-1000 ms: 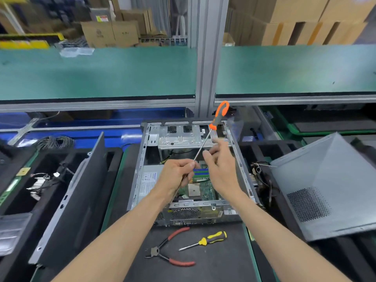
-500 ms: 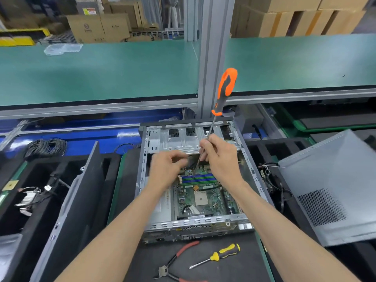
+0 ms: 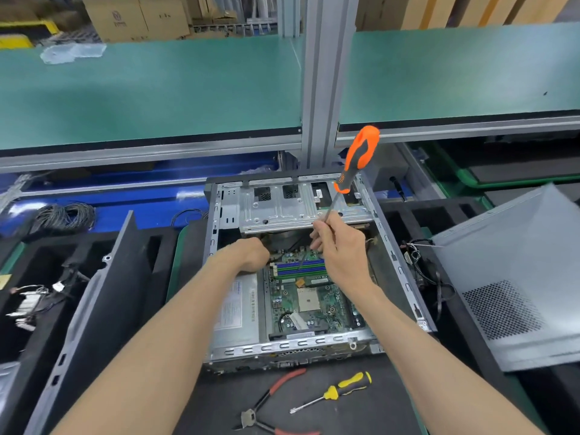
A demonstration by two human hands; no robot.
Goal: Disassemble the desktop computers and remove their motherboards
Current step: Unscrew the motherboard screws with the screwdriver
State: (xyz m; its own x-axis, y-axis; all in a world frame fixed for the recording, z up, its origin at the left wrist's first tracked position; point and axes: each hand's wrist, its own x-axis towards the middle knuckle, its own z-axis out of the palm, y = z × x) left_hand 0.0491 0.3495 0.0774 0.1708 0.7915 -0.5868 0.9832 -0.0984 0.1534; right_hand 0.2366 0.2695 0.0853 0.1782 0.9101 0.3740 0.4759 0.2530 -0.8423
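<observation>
Filling the middle of the bench, the open grey steel desktop computer case [image 3: 292, 271] lies on its side with its cover off. Bedded flat in its floor is the green motherboard [image 3: 309, 301], not yet freed, with blue and green memory slots [image 3: 299, 267] across its far end. Angled steeply over these, the long orange-and-black-handled screwdriver [image 3: 357, 158] is pinched by its steel shaft in the right hand [image 3: 340, 246], tip down near the slots. Reaching under the drive cage, the left hand [image 3: 251, 254] curls inward; whether it holds anything I cannot tell. Judging by this, a board screw is being worked: the tip should seat squarely in the head before turning, the shaft kept upright, so it does not skid across the traces. Nearer the person lie red-handled pliers [image 3: 273, 403] and a small yellow screwdriver [image 3: 337, 391].
</observation>
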